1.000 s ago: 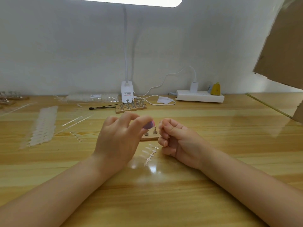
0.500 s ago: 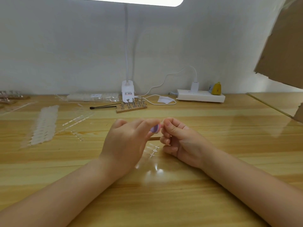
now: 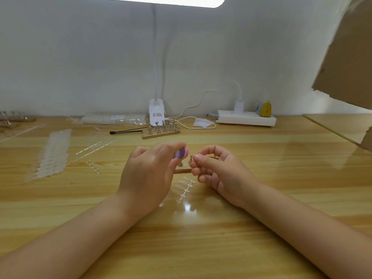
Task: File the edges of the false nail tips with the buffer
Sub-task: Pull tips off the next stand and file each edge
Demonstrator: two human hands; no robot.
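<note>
My left hand (image 3: pixel 149 174) grips a small purple and pink buffer (image 3: pixel 181 153), whose end pokes out past my fingers. My right hand (image 3: pixel 219 172) is just to its right, thumb and forefinger pinched together, apparently on a tiny clear nail tip that I cannot make out. A small gap separates the buffer from my right fingertips. Below my hands a strip of clear false nail tips (image 3: pixel 186 189) lies on the table. A small wooden nail stand (image 3: pixel 184 167) with metal holders sits behind them, partly hidden by both hands.
A second wooden stand with metal holders (image 3: pixel 161 130) and a black brush (image 3: pixel 126 131) lie further back by the lamp base (image 3: pixel 156 112). Strips of nail tips (image 3: pixel 52 156) lie at the left. A white power strip (image 3: pixel 246 117) sits at the back right, and cardboard (image 3: pixel 346 57) hangs at the upper right.
Over the last second my left hand swung the buffer toward my right fingertips until they met, then drew it back up and to the left. My right hand stayed put.
</note>
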